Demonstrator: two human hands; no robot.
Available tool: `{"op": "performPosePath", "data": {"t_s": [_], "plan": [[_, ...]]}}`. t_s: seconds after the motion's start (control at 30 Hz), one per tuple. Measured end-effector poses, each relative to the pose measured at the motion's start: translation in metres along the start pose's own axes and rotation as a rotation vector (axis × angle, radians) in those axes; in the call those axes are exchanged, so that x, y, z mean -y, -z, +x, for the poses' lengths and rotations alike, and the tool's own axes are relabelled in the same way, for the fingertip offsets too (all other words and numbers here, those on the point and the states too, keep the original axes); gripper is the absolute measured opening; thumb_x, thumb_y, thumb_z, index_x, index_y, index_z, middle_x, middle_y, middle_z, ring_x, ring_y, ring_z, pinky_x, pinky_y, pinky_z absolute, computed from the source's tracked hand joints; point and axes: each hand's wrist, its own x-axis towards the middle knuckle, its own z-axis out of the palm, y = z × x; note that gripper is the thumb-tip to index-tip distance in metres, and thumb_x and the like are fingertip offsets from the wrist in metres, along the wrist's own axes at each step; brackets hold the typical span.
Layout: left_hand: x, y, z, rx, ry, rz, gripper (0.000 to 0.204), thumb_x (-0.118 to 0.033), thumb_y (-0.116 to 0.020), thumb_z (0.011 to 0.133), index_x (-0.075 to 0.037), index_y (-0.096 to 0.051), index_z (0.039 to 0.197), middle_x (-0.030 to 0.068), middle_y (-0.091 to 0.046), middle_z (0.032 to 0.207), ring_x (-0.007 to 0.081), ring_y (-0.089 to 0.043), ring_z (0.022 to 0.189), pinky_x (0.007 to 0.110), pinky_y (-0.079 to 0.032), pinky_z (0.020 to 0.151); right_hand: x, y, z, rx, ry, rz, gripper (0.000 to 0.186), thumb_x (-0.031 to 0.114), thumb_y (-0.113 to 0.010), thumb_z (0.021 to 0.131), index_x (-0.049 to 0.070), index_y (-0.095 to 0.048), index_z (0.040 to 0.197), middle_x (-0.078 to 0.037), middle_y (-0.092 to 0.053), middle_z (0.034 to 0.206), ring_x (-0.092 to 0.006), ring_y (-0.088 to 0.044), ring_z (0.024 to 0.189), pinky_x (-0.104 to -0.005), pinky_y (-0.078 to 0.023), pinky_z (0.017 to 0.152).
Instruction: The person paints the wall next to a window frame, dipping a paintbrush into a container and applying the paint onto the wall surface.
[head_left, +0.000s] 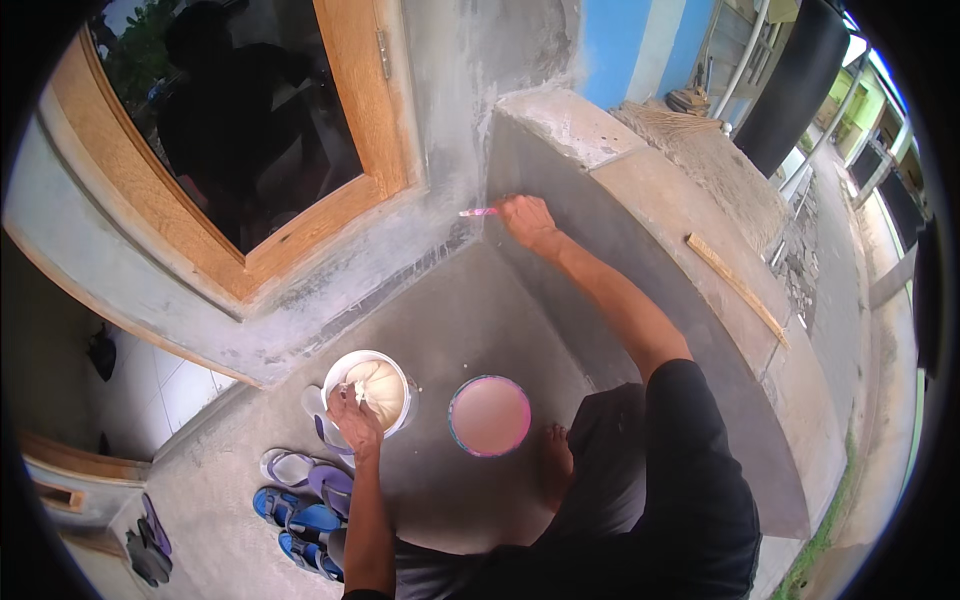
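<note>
My right hand (pixel 527 220) is closed round a slim paintbrush (pixel 478 212) with a pink handle. Its tip points left and meets the grey wall close to the inside corner. My left hand (pixel 357 418) reaches over the near side of a white bucket (pixel 407 405). Its fingers pinch the gathered top of a cream-coloured, folded bag (pixel 380 390) inside; part of that grip is hidden. Right of this bucket stands a round tub (pixel 490 416) with a pink and blue rim, full of a pale pinkish-brown liquid.
Sandals (pixel 312 515) and flip-flops (pixel 290 467) lie by the white bucket. A wood-framed window (pixel 385 150) is above left. Along the right runs a low wall (pixel 660 190) with a wooden strip (pixel 737 288) on top. My bare foot (pixel 558 465) is beside the tub.
</note>
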Motion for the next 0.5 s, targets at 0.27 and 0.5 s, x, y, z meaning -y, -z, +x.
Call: {"op": "performPosePath", "data": {"t_s": [0.27,0.5], "plan": [[-0.012,-0.001,0.01,-0.036,-0.036,0.013,0.043,0.001,-0.059,0.074,-0.006,-0.057,0.117,0.0207,-0.052,0.121,0.0381,-0.048,0.117,0.049,-0.035,0.093,-0.019,0.05,0.082,-0.258,0.224,-0.121,0.021,0.001,-0.049,0.082,0.004,-0.067,0.093,-0.02,-0.067,0.09,-0.038,-0.067,0.08,-0.0467,-0.053,0.071],[-0.003,-0.006,0.008,-0.016,-0.038,-0.029,0.045,-0.004,-0.054,0.079,-0.007,-0.055,0.123,0.0221,-0.049,0.126,0.0389,-0.045,0.122,0.053,-0.032,0.098,-0.027,0.165,0.108,-0.633,0.314,-0.169,0.008,0.005,-0.057,0.085,0.004,-0.063,0.091,-0.017,-0.063,0.079,-0.0373,-0.064,0.069,-0.0462,-0.05,0.059]]}}
